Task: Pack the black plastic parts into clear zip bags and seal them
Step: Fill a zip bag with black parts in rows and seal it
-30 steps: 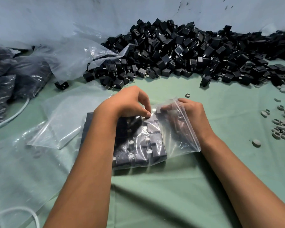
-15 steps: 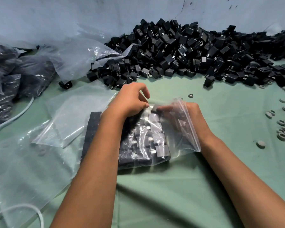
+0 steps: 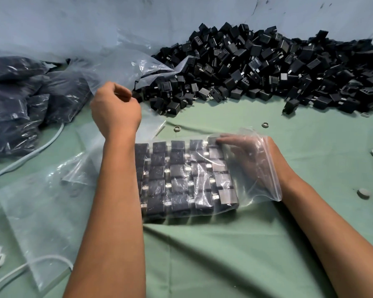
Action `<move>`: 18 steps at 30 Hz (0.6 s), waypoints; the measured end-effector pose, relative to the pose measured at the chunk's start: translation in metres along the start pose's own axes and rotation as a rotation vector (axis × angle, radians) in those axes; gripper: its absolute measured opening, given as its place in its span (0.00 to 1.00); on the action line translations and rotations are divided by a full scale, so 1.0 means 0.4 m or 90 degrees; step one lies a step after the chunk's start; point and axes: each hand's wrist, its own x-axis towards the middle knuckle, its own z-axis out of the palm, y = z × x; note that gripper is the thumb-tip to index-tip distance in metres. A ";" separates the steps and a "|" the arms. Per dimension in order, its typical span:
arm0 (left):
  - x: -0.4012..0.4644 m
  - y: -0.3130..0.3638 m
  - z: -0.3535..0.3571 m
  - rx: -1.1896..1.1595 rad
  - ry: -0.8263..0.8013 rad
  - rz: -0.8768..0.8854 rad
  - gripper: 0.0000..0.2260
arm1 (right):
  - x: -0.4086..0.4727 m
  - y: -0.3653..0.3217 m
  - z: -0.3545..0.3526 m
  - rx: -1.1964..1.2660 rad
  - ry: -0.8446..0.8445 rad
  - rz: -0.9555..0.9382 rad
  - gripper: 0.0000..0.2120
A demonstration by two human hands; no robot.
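The right hand (image 3: pixel 249 160) is lying inside the clear zip bag (image 3: pixel 265 168), straight fingers pressing the packed black parts (image 3: pixel 181 177), which are sitting in neat rows. Beyond the bag, the left hand (image 3: pixel 114 108) is hovering loosely curled, holding nothing, beside the loose pile (image 3: pixel 267 67).
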 end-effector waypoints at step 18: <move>-0.021 -0.025 -0.005 0.065 -0.576 -0.105 0.12 | 0.009 -0.031 -0.013 -0.063 0.163 0.247 0.05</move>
